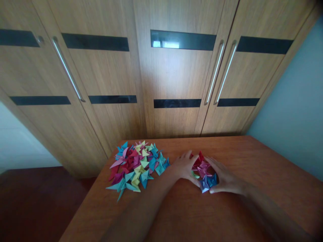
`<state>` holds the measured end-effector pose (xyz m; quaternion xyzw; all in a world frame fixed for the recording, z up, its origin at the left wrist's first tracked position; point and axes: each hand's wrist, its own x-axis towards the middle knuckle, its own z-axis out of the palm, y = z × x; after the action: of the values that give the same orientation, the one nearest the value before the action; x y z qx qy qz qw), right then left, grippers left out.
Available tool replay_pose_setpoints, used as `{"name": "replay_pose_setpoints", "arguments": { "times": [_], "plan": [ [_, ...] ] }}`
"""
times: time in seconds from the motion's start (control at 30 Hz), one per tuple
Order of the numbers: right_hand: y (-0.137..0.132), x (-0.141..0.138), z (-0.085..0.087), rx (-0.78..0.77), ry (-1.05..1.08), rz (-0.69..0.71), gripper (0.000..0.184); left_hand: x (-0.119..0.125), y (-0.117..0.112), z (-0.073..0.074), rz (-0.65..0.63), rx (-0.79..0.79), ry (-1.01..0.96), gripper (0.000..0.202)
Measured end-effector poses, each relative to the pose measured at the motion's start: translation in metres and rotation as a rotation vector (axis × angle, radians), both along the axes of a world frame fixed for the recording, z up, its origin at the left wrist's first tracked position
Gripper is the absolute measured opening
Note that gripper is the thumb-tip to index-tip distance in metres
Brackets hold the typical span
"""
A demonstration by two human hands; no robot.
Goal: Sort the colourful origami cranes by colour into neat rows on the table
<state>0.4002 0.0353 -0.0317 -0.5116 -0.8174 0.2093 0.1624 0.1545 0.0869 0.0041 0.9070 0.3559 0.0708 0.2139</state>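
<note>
A small cluster of folded paper pieces (204, 171), red, pink, blue and green, lies on the wooden table (252, 158). My left hand (185, 167) cups its left side with fingers curved against the paper. My right hand (223, 178) cups its right side, thumb near the blue pieces at the front. Both hands press the cluster between them. A larger loose pile of colourful folded paper pieces (137, 164) lies to the left, apart from my hands.
A wall of wooden wardrobe doors (174, 77) with long metal handles stands just behind the table. A pale blue wall (297, 111) is at the right. Dark floor (37, 201) shows left of the table's edge.
</note>
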Motion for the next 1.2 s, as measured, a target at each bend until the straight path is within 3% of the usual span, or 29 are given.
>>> {"name": "replay_pose_setpoints", "arguments": {
  "times": [0.17,0.37,0.53,0.7,0.83,1.03,1.2],
  "plan": [
    [0.01,-0.027,0.009,-0.02,0.059,0.057,0.121,-0.012,-0.004,0.002,0.049,0.007,-0.075,0.109],
    [-0.016,-0.064,0.006,-0.025,0.329,0.022,0.098,-0.037,-0.022,0.008,0.128,0.045,-0.145,0.079],
    [-0.028,-0.117,-0.002,-0.02,0.603,-0.011,0.083,-0.056,-0.043,0.012,0.22,0.165,-0.326,0.05],
    [-0.031,-0.183,-0.006,0.0,0.855,-0.064,0.078,-0.087,-0.061,0.03,0.321,0.229,-0.45,0.041],
    [-0.028,-0.229,0.007,-0.033,1.0,-0.059,0.078,-0.121,-0.073,0.049,0.387,0.293,-0.517,0.03],
    [-0.015,-0.282,0.046,0.164,0.901,0.032,0.076,-0.169,-0.085,0.066,0.534,0.407,-0.61,0.026],
    [-0.005,-0.296,0.061,0.239,0.687,0.239,0.08,-0.202,-0.089,0.053,0.635,0.452,-0.516,0.026]
  ]
}}
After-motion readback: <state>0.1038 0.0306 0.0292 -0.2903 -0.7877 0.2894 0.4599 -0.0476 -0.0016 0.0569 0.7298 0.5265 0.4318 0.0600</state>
